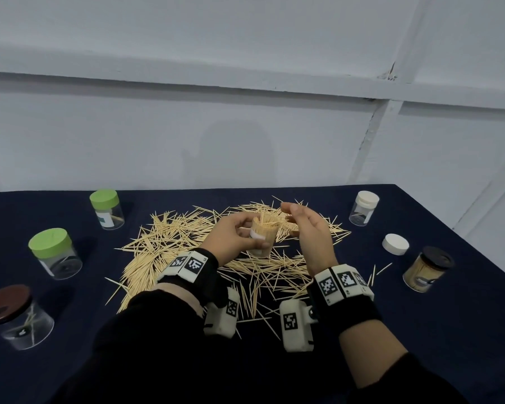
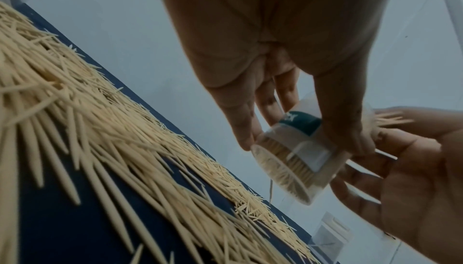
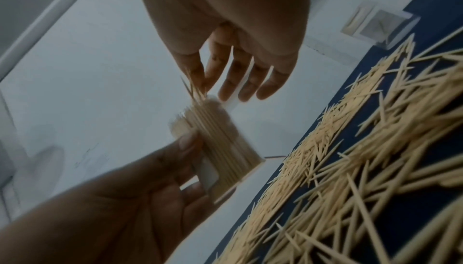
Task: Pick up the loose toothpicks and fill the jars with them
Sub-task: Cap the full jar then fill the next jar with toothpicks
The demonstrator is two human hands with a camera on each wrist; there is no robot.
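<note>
Over the middle of the table my left hand [image 1: 245, 231] [image 2: 303, 141] grips a clear lidless jar [image 1: 263, 240] [image 2: 295, 165] [image 3: 220, 145], thumb on one side and fingers on the other. The jar is packed with upright toothpicks, and some stick out of its mouth. My right hand [image 1: 292, 217] [image 3: 238, 88] [image 2: 413, 169] hovers at the jar's mouth with straight fingers touching those protruding ends. It holds nothing I can make out. A wide pile of loose toothpicks [image 1: 187, 243] [image 2: 100, 119] [image 3: 363, 149] lies on the cloth beneath both hands.
The table has a dark blue cloth [image 1: 420, 330]. Two green-lidded jars [image 1: 107, 209] [image 1: 56, 253] and a brown-lidded jar [image 1: 15, 316] stand at the left. A white-lidded jar [image 1: 363, 208], a loose white lid [image 1: 395, 244] and a black-lidded jar full of toothpicks [image 1: 427, 269] are at the right.
</note>
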